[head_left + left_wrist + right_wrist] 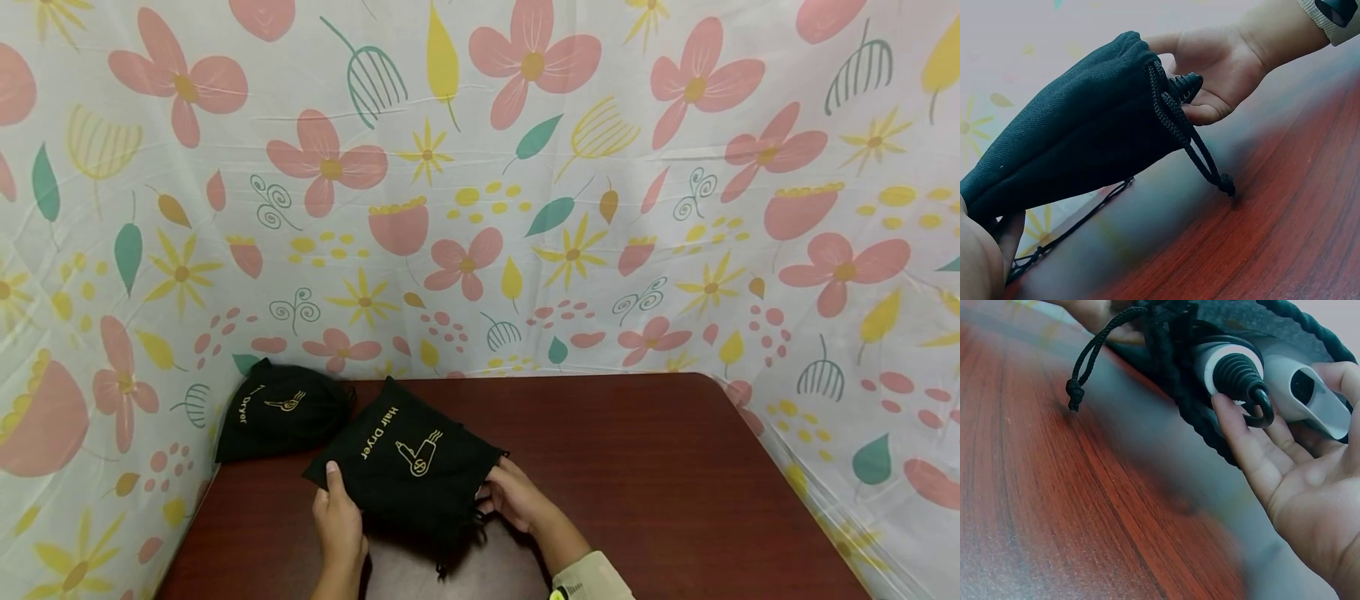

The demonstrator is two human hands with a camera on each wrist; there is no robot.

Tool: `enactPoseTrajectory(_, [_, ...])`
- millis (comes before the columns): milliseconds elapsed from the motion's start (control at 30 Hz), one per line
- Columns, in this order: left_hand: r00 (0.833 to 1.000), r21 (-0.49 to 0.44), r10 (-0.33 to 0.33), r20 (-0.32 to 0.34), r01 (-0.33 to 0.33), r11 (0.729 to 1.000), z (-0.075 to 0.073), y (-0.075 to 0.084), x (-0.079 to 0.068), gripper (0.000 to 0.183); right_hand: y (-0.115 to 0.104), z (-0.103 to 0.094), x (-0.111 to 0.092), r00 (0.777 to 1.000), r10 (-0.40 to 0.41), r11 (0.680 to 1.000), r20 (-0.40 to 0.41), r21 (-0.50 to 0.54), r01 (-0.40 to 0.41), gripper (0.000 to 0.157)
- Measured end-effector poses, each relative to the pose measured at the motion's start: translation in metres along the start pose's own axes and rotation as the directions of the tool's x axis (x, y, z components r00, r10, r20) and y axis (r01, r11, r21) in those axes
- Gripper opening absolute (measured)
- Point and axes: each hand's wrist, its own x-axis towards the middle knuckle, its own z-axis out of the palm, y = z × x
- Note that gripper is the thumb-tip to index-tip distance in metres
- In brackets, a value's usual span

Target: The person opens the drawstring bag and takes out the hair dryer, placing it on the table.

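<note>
A black drawstring bag [397,508] printed "Hair Dryer" in gold is held above the table between both hands. My left hand [341,525] grips its bottom edge, thumb on the printed side. At the open mouth, my right hand [521,500] reaches to a hair dryer [1329,412] partly inside the bag. In the right wrist view, the thumb is on the pale nozzle and the fingers lie under the handle end, beside the ribbed black cord sleeve [1238,378]. The dryer's body is hidden by the cloth. A knotted drawstring [1213,169] hangs from the mouth.
Another black bag [288,417] with the same gold print, bulging, sits at the table's back left corner. The reddish-brown wooden table [637,467] has a rounded back right corner. A flower-patterned curtain [480,208] encloses the back and sides.
</note>
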Motion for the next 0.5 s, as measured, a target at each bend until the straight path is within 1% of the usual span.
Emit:
enactPoseTrajectory(333, [1.000, -0.041, 0.004, -0.020, -0.005, 0.999, -0.0022, -0.0017, 0.0017, 0.061, 0.0028, -0.0066, -0.0005, 1.000, -0.005, 1.000, -0.003, 0.007, 0.005, 0.030])
enactPoseTrajectory(500, [1.000, -0.046, 0.003, -0.024, -0.004, 0.999, -0.0028, -0.0020, 0.0013, 0.061, 0.0036, -0.0087, -0.0015, 1.000, -0.009, 1.000, -0.001, -0.002, 0.009, 0.030])
